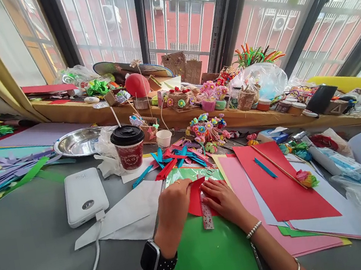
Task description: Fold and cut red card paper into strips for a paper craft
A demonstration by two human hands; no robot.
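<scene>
Tall windows (179,21) stand behind the grey desk (32,259), and below them runs a ledge (170,113) crowded with small handmade decorations. On the desk lies a green sheet (217,257), and over its far part is the red paper (195,202), between the two hands of the person. The left hand (173,207) has its fingers closed on the raised edge of this paper. The right hand (222,196) is laid flat, its fingers stretched out over the paper and touching a patterned ruler (207,219), whose near end points toward the person. Just beyond the hands is a heap of red and blue strips (182,155). To the left stand a dark red coffee cup (130,154) with black lid and, nearer, a white power bank (85,195) lies with its cable (95,258) plugged in. To the right, a big red sheet (283,187) rests on other coloured sheets (233,177).
</scene>
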